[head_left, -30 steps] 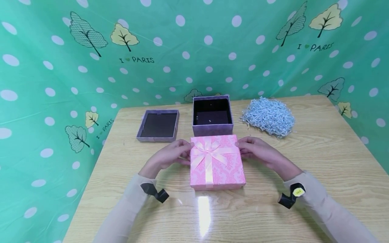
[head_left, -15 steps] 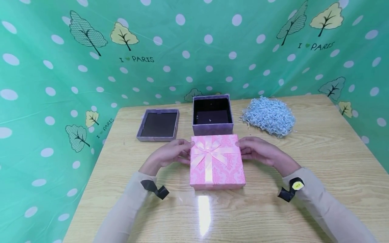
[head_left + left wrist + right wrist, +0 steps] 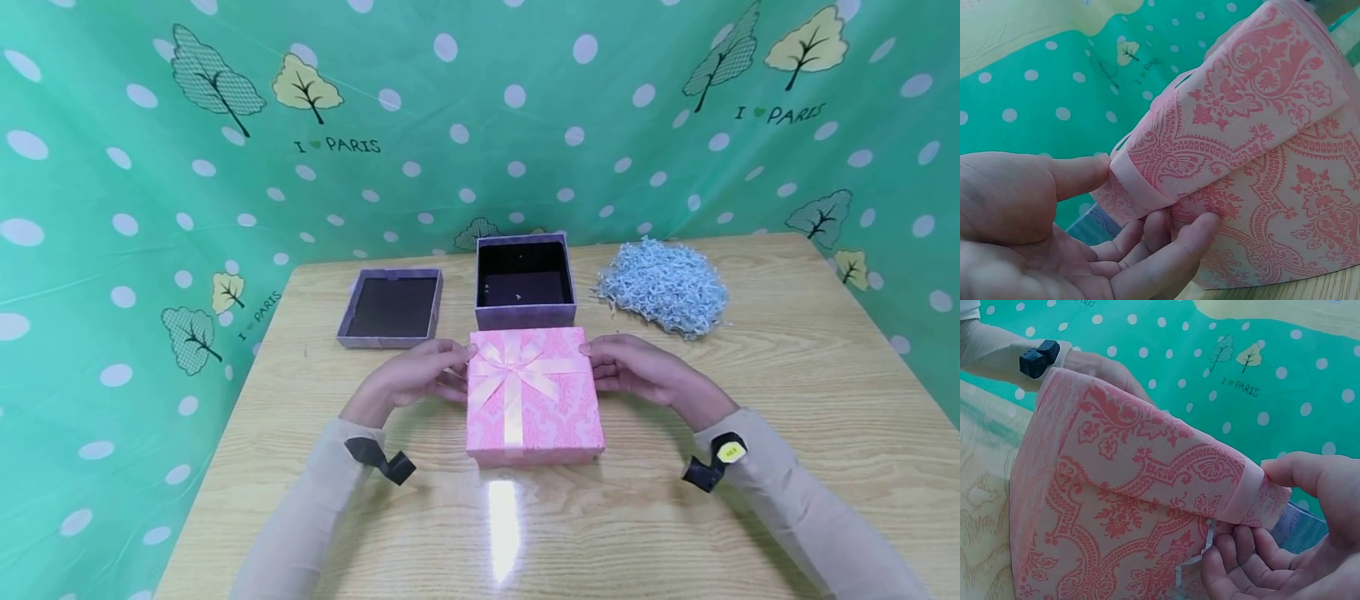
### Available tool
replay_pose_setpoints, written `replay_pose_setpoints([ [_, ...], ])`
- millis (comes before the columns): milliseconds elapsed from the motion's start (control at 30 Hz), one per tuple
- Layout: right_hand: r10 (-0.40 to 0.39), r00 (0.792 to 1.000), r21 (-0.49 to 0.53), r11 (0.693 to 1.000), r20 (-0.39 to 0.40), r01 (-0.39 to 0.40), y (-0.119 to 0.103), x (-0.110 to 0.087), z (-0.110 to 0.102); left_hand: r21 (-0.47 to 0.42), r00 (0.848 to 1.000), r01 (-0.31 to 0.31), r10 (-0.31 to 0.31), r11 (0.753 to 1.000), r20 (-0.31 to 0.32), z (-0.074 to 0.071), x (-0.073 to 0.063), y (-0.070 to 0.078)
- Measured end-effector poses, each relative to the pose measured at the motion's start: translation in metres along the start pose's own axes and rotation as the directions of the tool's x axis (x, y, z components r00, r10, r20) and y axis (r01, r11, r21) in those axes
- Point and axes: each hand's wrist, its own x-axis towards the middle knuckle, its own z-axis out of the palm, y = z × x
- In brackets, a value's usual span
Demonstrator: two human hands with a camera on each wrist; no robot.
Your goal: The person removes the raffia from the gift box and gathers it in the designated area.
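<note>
A pink patterned gift box (image 3: 1310,212) stands on the table, its lid (image 3: 558,417) topped by a pale ribbon bow (image 3: 512,369). My left hand (image 3: 420,373) pinches the lid's left side, thumb at the top edge and fingers at the lower rim. On the opposite side, my right hand (image 3: 641,371) grips the lid the same way. Both wrist views show the lid covering the upper part of the box. A thin pale paper strip (image 3: 1191,559) shows at the box side, close to my right fingertips. The inside of the box is hidden.
Behind the gift box stands an open purple box (image 3: 525,317) with a dark inside. Its shallow lid (image 3: 386,342) lies to the left, inside up. Blue shredded paper (image 3: 663,287) is heaped to the right on the wooden table (image 3: 787,350). A green dotted cloth (image 3: 450,108) hangs behind.
The lid has shifted slightly upward in the head view, with both hands keeping their hold. The purple box, its lid and the shredded paper stay where they were.
</note>
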Motion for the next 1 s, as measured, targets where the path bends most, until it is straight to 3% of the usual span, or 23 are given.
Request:
replay_pose_setpoints([
  [533, 0.026, 0.999, -0.071, 0.997, -0.034, -0.028, -0.007, -0.005, -0.003, -0.043, 0.998, -0.027, 0.03, 0.999, 0.061, -0.002, 0.004, 0.002],
  [1000, 0.012, 0.999, -0.123, 0.992, -0.044, -0.017, -0.014, -0.006, -0.003, -0.036, 0.997, -0.031, 0.034, 0.999, 0.075, -0.003, 0.001, 0.008],
])
